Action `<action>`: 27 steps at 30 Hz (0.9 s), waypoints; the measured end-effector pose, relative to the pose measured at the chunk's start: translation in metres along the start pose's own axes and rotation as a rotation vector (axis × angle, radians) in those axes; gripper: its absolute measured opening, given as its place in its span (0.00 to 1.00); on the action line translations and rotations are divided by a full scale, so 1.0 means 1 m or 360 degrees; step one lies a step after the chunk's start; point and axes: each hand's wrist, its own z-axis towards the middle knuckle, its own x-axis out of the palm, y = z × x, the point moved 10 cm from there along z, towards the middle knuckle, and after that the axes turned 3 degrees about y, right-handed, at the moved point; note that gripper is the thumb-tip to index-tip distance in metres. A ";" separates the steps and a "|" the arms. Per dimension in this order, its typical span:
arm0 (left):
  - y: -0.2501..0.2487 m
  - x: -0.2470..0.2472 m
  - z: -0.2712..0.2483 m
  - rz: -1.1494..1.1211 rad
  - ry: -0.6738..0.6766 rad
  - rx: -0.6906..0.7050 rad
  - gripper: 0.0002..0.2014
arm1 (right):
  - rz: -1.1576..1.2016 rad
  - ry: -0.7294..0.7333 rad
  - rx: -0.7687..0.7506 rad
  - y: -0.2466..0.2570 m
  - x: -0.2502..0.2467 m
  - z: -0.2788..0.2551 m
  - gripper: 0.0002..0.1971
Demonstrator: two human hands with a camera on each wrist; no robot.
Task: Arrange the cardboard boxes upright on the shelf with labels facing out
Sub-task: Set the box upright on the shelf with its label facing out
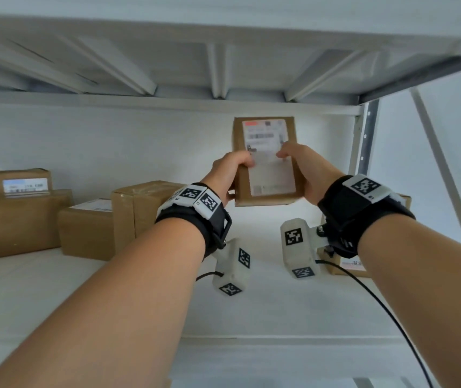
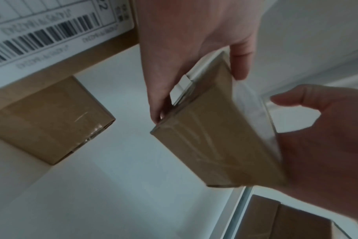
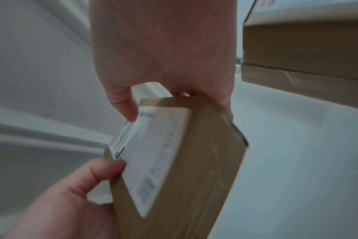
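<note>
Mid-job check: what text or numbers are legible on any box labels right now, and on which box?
"2" or "22", cut off by the frame: large box label.
Barcode and small print there: blurred.
Held box label: blurred.
Stacked top box label: blurred.
Red print on right box: cropped, unreadable.

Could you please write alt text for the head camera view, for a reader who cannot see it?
Two hands, the left hand and the right hand, hold a flat cardboard box upright above a white shelf, its label facing the camera. More cardboard boxes sit at the left of the shelf, and another box lies behind the right wrist.
</note>
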 end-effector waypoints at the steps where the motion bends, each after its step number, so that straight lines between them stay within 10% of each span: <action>1: 0.000 0.002 -0.002 0.0050 0.0018 0.0005 0.28 | -0.0073 -0.0066 -0.0031 0.004 -0.004 -0.001 0.22; 11: -0.005 0.007 -0.007 0.0294 0.0009 0.0011 0.55 | -0.0403 -0.0029 -0.0155 0.012 -0.011 -0.009 0.18; 21: 0.029 0.042 -0.010 0.0532 0.0263 -0.0261 0.36 | -0.1109 -0.0446 -0.0503 0.040 -0.058 -0.037 0.15; 27: 0.032 0.046 -0.007 0.0636 0.0226 -0.0307 0.45 | -0.1268 -0.0498 -0.0350 0.022 -0.080 -0.038 0.15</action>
